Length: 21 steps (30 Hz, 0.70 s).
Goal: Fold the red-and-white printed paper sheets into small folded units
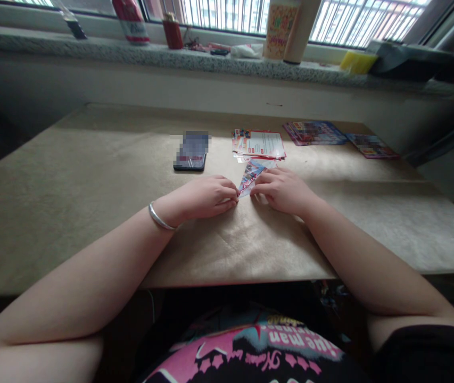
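Note:
A colourful printed card (250,173) lies on the table between my hands, with a slanted lower right edge that looks like a fold. The fingers of my left hand (212,196) are drawn together in a pinch at the card's lower left tip. My right hand (280,189) has its fingers curled and pressed onto the card's right side, covering part of it. Just beyond the card is a loose pile of white and red printed cards (264,143). A silver bangle (158,217) circles my left wrist.
A dark phone (191,151) lies left of the card pile. Two more stacks, a wide fan of cards (315,133) and a smaller card stack (372,146), lie at the back right. The windowsill (211,59) carries a patterned cup (278,32) and a yellow object (358,62).

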### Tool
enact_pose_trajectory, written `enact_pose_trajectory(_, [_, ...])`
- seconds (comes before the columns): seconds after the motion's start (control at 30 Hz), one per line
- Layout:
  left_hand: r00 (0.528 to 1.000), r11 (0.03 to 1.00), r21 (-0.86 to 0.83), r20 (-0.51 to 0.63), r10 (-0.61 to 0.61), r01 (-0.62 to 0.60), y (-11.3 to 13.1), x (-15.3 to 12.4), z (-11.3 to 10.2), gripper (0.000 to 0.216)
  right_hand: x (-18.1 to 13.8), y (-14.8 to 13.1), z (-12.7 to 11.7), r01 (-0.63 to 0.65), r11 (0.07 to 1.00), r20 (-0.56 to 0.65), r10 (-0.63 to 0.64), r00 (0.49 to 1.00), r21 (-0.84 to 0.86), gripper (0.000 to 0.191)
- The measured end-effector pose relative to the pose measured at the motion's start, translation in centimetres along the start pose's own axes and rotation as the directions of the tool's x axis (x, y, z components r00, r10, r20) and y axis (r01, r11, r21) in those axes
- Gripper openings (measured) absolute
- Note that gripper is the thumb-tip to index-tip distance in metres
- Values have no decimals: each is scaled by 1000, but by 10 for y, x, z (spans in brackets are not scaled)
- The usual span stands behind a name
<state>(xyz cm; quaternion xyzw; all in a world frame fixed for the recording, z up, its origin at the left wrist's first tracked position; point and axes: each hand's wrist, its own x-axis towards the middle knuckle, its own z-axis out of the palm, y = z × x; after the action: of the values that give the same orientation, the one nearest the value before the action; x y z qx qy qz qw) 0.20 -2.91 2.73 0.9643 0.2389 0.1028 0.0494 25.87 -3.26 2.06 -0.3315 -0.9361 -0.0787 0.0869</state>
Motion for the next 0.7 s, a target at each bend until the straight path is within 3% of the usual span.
enact_pose_trajectory(0.7, [999,998,-63,33,-22,24,-2,-2,-3,27,-21,44,-4,-183,981,-13,183,983,-62,39])
